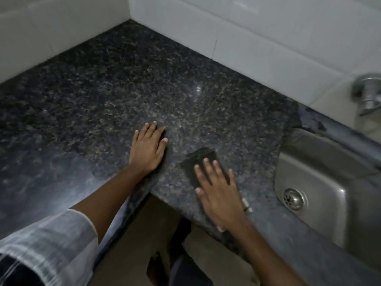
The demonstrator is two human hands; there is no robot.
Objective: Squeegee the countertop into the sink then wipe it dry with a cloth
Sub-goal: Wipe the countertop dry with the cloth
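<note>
A dark speckled granite countertop [103, 96] fills an L-shaped corner below white tiled walls. My left hand [147, 148] lies flat on the stone with its fingers straight. To its right, my right hand [216, 190] presses straight fingers down on a dark folded cloth [203, 159] near the counter's inner corner edge. The cloth's near part is hidden under my fingers. A steel sink [321, 182] with a round drain [293, 199] is set into the counter at the right. No squeegee is in view.
A chrome tap [368, 93] sticks out of the tiled wall [257, 38] above the sink. Below the counter's inner corner lies the floor [132, 250], with my dark-trousered legs there. The image is blurred by motion.
</note>
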